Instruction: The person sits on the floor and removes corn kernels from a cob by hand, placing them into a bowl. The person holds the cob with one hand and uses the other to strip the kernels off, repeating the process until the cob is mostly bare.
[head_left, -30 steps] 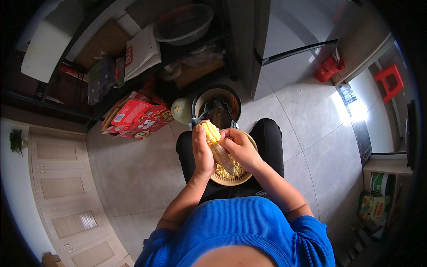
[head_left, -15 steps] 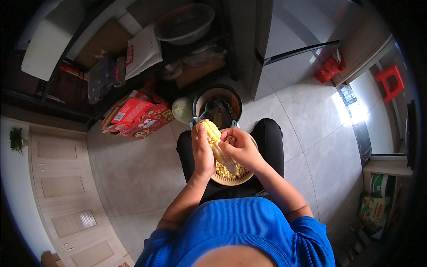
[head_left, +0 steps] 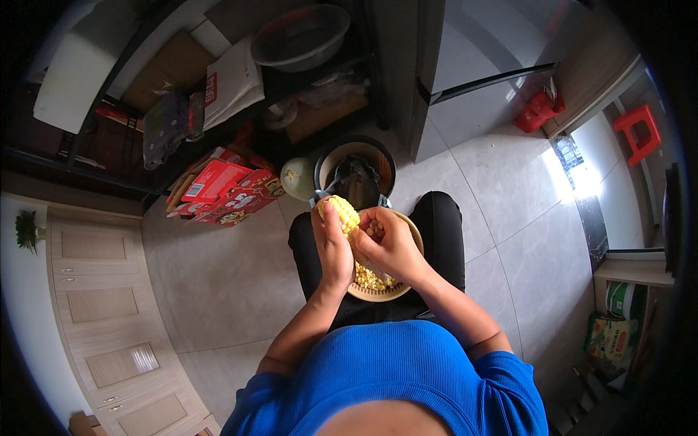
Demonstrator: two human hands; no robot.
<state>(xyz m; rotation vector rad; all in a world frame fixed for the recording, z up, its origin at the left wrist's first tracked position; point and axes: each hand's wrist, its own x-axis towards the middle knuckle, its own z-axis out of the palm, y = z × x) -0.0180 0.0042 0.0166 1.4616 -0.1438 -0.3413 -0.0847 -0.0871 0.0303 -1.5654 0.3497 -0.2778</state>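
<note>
My left hand [head_left: 333, 251] is wrapped around a corn cob [head_left: 342, 214], which slants up and away from me. Its upper end carries yellow kernels; the lower part, bare in the earlier view, is now mostly behind my right hand. Curled against the cob's near side, my right hand [head_left: 392, 245] presses its thumb at the edge of the kernels. Several loose corn kernels [head_left: 375, 229] show inside its bent fingers. Under both hands, on my lap, rests a round tan bowl [head_left: 407, 292] with corn kernels [head_left: 372, 278] in it.
Beyond my knees stands a lined bin [head_left: 390, 161], with a pale green melon [head_left: 297, 179] beside it. Red cartons [head_left: 233, 195] lie to the left under a dark shelf holding a clear basin [head_left: 302, 43]. A grey refrigerator [head_left: 483, 80] stands far right.
My right hand has shifted slightly left and its thumb has moved up over the cob, covering more of the bare part. My left hand keeps its hold.
</note>
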